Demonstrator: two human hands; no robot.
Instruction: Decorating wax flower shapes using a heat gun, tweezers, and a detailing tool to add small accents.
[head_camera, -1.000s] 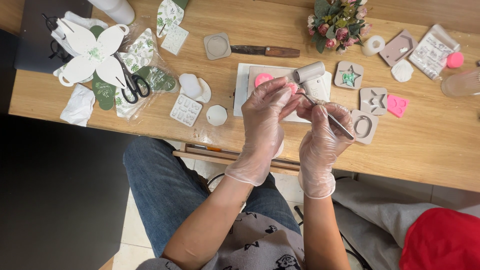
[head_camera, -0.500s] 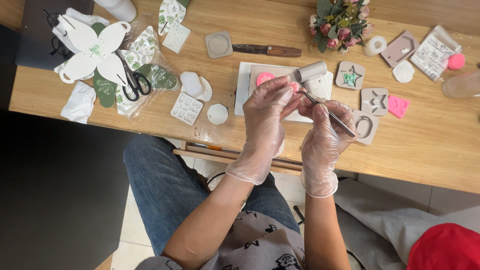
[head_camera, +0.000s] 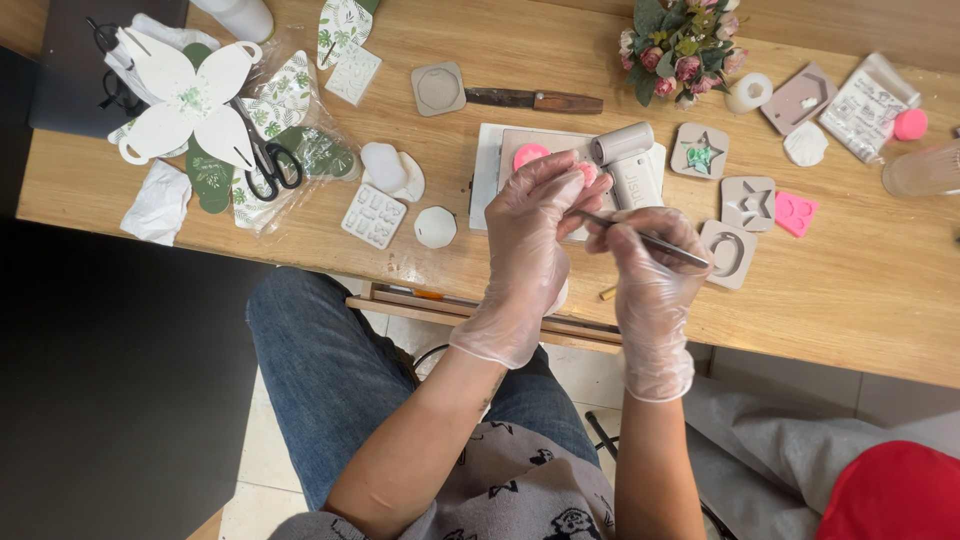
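Both my hands wear clear plastic gloves and work over the front of a wooden table (head_camera: 500, 250). My left hand (head_camera: 535, 235) pinches a small pink piece of clay (head_camera: 590, 172) between its fingertips. My right hand (head_camera: 650, 265) holds a thin metal tool (head_camera: 650, 240) whose tip touches that pink piece. Just behind my hands lies a white work board (head_camera: 488, 170) with a pink clay blob (head_camera: 528, 155) and a small grey roller (head_camera: 622, 143) on it.
Grey and pink moulds (head_camera: 748, 202) lie right of the board, with a flower bunch (head_camera: 680, 45) behind. A knife (head_camera: 535, 99) and a square mould (head_camera: 438, 88) sit at the back. Scissors (head_camera: 265, 160), white butterfly cut-outs (head_camera: 185, 100) and leaf-print packets fill the left side.
My hands have barely moved; the fingers of my left hand shifted slightly around the pink piece while the tool stays against it.
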